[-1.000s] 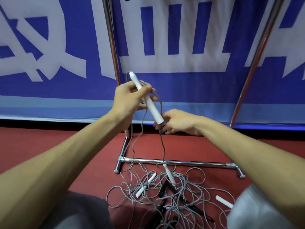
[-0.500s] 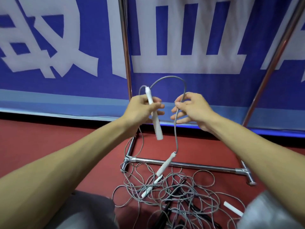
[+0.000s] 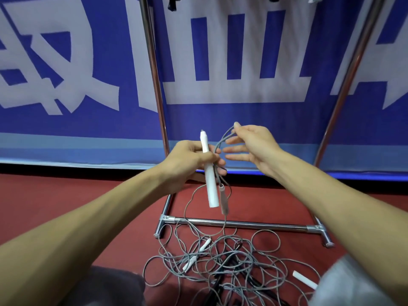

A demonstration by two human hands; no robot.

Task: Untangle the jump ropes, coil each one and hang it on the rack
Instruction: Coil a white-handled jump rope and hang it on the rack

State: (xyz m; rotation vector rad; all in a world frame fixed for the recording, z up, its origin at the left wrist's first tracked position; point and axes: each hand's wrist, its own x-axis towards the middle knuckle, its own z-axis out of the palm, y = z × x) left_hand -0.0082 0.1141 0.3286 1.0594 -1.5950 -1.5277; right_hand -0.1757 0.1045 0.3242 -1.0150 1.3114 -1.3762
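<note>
My left hand point(image 3: 189, 160) grips a white jump rope handle point(image 3: 208, 173), held nearly upright. Beside it a second handle point(image 3: 223, 200) of the same rope hangs blurred just below my fingers. My right hand point(image 3: 251, 146) pinches a loop of the grey rope cord point(image 3: 223, 140) between thumb and forefinger, its other fingers spread. The cord drops from my hands to a tangled pile of grey and black ropes point(image 3: 223, 261) on the red floor. The chrome rack point(image 3: 242, 225) stands behind the pile, its uprights rising left and right.
A blue and white banner point(image 3: 88, 85) hangs behind the rack. Loose white handles point(image 3: 304, 281) lie in the pile. Dark items hang at the top edge of the view near the rack's top. My knees show at the bottom corners.
The second handle has been lifted off the floor pile up to my left hand. My right hand has shortened the big cord loop to a small one close to the left hand.
</note>
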